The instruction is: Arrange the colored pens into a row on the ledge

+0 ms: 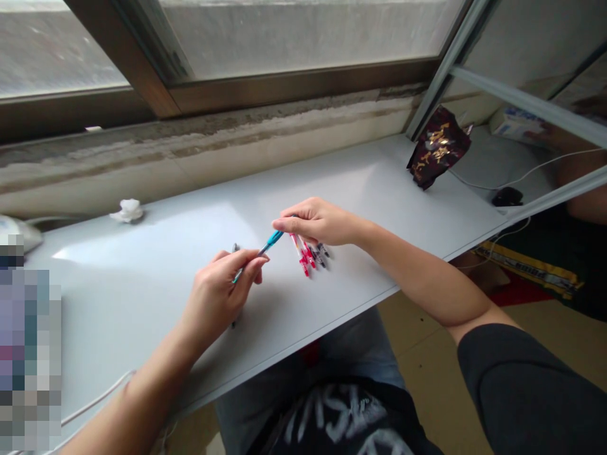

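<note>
A pen with a blue grip [274,239] is held between both hands above the desk. My left hand [226,284] pinches its lower left part, with a greenish end showing past the fingers. At the upper right end, the fingers of my right hand [317,221] are closed on the blue part. Several red pens [304,256] and black pens [322,253] lie on the desk just below my right hand, which partly hides them. Another dark pen [234,324] lies under my left hand, mostly covered.
The white desk [351,183] runs along the window wall. A crumpled tissue [128,211] lies at the back left, and a dark shiny snack bag [439,146] stands at the back right near a metal frame [559,110]. A white cable [99,399] crosses the left front.
</note>
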`<state>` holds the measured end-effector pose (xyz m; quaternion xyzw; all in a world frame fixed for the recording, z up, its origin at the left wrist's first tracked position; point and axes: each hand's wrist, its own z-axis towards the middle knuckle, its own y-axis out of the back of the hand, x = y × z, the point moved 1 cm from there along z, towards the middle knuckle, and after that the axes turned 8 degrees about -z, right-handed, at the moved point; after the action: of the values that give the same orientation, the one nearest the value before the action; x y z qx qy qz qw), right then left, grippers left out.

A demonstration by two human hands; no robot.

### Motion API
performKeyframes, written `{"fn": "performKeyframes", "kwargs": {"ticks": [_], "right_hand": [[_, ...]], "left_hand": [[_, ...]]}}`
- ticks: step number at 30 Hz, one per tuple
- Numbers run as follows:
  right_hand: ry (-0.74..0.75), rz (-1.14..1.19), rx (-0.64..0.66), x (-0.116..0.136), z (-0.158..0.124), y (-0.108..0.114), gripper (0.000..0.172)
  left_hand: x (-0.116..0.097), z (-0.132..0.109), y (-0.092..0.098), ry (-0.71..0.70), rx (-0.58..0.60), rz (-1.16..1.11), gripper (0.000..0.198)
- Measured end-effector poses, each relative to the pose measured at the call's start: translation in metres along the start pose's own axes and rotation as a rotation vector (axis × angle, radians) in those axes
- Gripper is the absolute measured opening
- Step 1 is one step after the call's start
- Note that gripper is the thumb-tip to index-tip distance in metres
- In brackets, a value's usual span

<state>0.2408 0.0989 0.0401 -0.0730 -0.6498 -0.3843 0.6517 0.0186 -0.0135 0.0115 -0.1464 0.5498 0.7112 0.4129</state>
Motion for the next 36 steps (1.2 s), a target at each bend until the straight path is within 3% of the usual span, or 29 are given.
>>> {"fn": "performKeyframes", "kwargs": {"ticks": [3,7,10,12,16,20,26,29,36], "right_hand": [[-0.048,0.096,-0.040,-0.003,0.002,-0.004,0.058],[-0.095,0.169,-0.131,-0.008,0.004,-0.008,0.061],[-0.133,0.183,-0.086,-0.010,0.006,-0.011,0.062],[-0.144,0.166,-0.041,-0.010,0.006,-0.014,0.063],[-0.161,0.098,-0.038,-0.007,0.005,-0.018,0.060],[-0.166,0.080,-0.001,-0.004,0.004,-0.019,0.062],[-0.134,0.150,0.089,-0.002,0.003,-0.017,0.061],[-0.102,0.174,0.083,0.000,0.002,-0.018,0.062],[-0.106,0.254,0.069,0.004,0.001,-0.022,0.058]], "left_hand": [[-0.006,-0.001,-0.001,-0.004,-0.009,-0.027,0.029],[-0.014,-0.003,-0.003,-0.212,0.190,-0.172,0.044],[-0.015,-0.004,-0.005,-0.356,0.274,-0.199,0.024],[-0.013,-0.004,-0.006,-0.393,0.270,-0.207,0.015],[-0.012,-0.004,-0.007,-0.442,0.260,-0.205,0.026],[-0.014,-0.005,-0.008,-0.462,0.228,-0.155,0.019],[-0.020,-0.004,-0.004,-0.469,0.272,-0.075,0.026],[-0.026,-0.002,-0.003,-0.559,0.231,0.016,0.015],[-0.033,-0.001,-0.003,-0.687,0.196,0.155,0.016]]}}
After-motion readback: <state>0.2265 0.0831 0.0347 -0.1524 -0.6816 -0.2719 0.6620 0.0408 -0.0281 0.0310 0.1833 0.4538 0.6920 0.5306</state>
